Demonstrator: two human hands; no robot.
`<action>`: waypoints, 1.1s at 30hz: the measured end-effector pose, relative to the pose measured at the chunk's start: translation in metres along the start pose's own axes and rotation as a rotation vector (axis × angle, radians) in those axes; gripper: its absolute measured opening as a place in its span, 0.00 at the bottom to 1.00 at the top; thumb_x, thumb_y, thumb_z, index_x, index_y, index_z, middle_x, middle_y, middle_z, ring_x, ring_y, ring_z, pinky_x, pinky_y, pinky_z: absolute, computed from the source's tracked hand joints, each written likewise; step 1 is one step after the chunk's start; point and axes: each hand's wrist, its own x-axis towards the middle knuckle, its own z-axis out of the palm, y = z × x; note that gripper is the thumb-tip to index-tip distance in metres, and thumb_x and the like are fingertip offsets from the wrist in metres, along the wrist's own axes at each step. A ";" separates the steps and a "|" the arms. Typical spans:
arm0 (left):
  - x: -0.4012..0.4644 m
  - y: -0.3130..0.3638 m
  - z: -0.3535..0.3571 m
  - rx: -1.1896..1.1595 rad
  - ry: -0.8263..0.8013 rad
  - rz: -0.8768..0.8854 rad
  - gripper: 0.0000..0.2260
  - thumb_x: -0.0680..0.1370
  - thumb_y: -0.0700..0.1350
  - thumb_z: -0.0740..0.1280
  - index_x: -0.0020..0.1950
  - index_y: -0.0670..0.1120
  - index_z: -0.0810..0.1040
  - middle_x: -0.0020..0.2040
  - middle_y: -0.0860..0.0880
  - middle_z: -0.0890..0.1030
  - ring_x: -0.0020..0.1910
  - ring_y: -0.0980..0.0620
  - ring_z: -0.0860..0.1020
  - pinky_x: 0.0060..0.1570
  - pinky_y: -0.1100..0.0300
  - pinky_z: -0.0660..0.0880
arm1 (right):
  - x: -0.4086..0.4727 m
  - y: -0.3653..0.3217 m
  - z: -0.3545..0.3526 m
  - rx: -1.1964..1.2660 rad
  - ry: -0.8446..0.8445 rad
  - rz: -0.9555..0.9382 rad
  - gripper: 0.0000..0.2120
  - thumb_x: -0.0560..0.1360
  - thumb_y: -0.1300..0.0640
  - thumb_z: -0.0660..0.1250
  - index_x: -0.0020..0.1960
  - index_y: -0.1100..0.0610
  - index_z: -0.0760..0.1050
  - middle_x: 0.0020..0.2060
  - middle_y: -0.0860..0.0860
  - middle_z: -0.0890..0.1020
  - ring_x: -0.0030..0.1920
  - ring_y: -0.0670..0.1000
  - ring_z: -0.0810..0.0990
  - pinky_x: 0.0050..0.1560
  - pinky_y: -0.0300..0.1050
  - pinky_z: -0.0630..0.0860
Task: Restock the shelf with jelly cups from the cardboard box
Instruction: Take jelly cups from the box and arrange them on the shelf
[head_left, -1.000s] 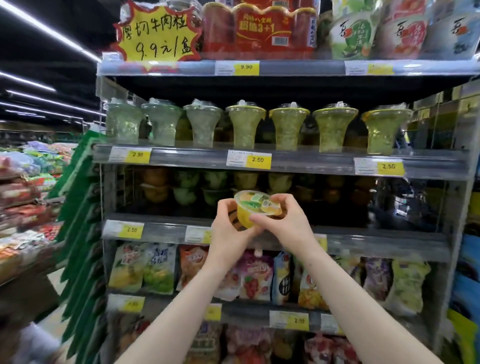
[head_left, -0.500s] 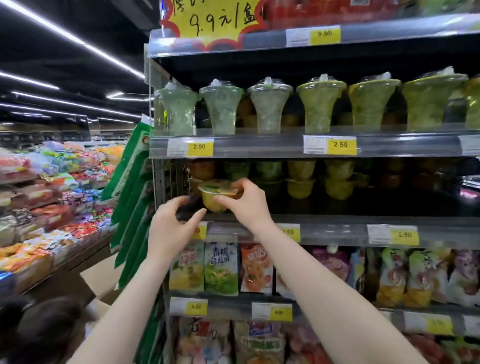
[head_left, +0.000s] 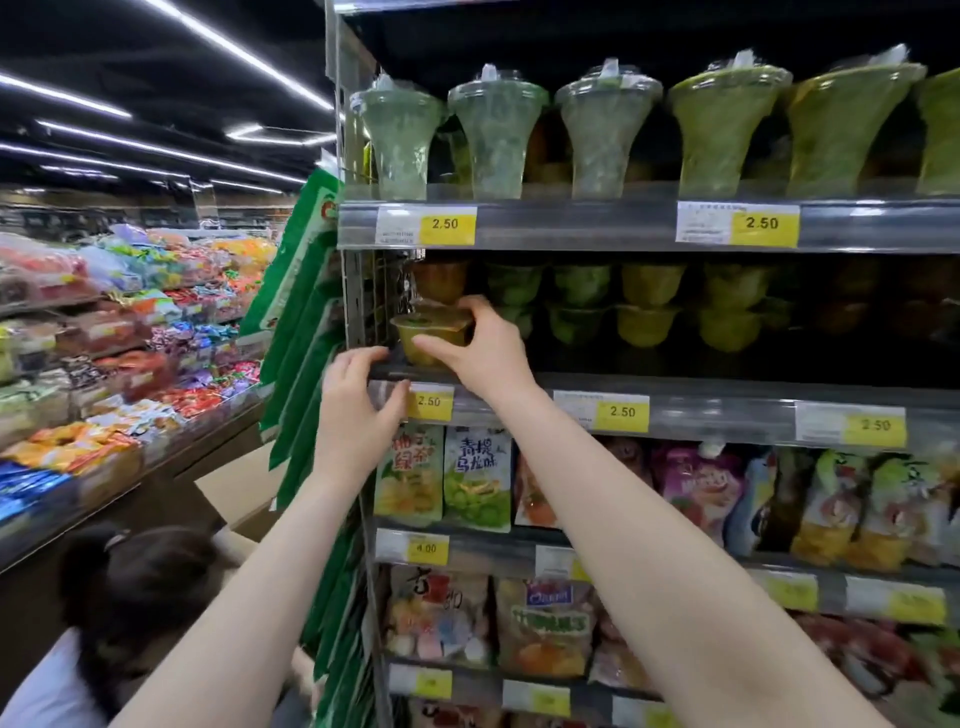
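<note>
Most of the shelf (head_left: 675, 387) already carries stacked cups; its left end is what we are filling. Our right hand (head_left: 480, 348) pinches one yellow jelly cup (head_left: 427, 332) there, not yet released. Our left hand (head_left: 358, 410) hovers, fingers loosely apart. We cannot see the box.
</note>
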 end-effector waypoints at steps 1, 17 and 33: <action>-0.005 0.004 -0.001 0.013 0.067 0.041 0.15 0.74 0.40 0.68 0.59 0.40 0.74 0.55 0.42 0.76 0.57 0.45 0.73 0.58 0.63 0.65 | -0.006 -0.001 -0.008 -0.006 0.008 -0.027 0.31 0.69 0.44 0.72 0.67 0.53 0.67 0.62 0.54 0.75 0.62 0.52 0.73 0.57 0.40 0.68; -0.375 0.003 0.126 -0.260 -0.749 -0.350 0.07 0.77 0.40 0.64 0.54 0.48 0.74 0.45 0.54 0.77 0.40 0.59 0.76 0.40 0.74 0.69 | -0.381 0.266 -0.035 -0.242 -0.276 0.494 0.19 0.78 0.53 0.63 0.68 0.55 0.68 0.61 0.50 0.73 0.60 0.49 0.74 0.60 0.49 0.74; -0.799 -0.185 0.179 -0.093 -1.321 -0.777 0.16 0.71 0.39 0.72 0.52 0.55 0.74 0.44 0.52 0.78 0.43 0.62 0.77 0.47 0.62 0.76 | -0.735 0.495 0.139 -0.130 -0.415 1.214 0.19 0.75 0.58 0.68 0.64 0.55 0.71 0.50 0.46 0.75 0.51 0.48 0.78 0.56 0.43 0.74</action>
